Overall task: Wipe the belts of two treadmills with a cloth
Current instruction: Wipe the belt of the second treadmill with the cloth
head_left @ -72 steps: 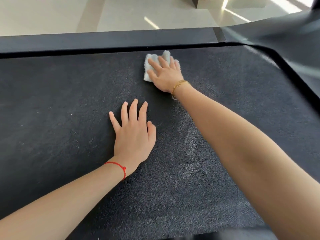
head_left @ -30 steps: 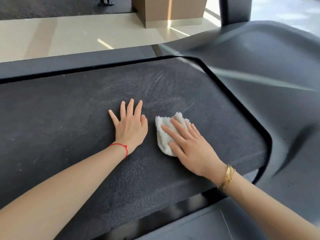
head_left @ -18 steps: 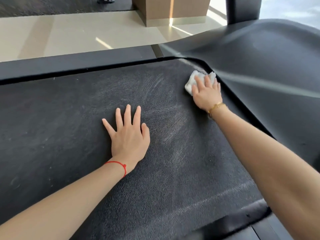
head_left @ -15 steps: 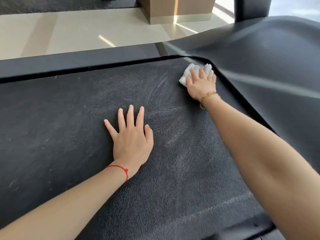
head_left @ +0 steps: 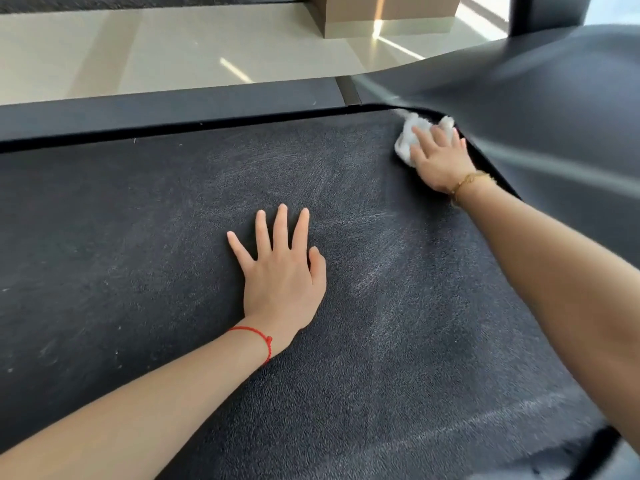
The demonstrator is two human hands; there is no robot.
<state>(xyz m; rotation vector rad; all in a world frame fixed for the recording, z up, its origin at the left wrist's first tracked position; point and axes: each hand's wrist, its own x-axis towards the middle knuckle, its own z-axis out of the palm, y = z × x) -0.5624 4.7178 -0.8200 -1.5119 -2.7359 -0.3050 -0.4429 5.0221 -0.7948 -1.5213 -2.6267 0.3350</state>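
A dark textured treadmill belt point(head_left: 138, 254) fills most of the view, with pale wipe streaks across its middle. My right hand point(head_left: 440, 157) presses a white fluffy cloth point(head_left: 412, 133) flat into the belt's far right corner, against the curved black motor cover. Most of the cloth is under my fingers. My left hand point(head_left: 280, 271) lies palm down on the middle of the belt, fingers spread, holding nothing.
A black side rail point(head_left: 173, 109) runs along the belt's far edge. The black motor cover point(head_left: 554, 98) rises at the right. Beyond the rail lies a pale tiled floor point(head_left: 173, 46) with a brown box-like base point(head_left: 381, 15).
My right hand swept the cloth from the near middle of the belt out to the far right corner, and has pushed it tighter against the cover. My left hand stayed planted.
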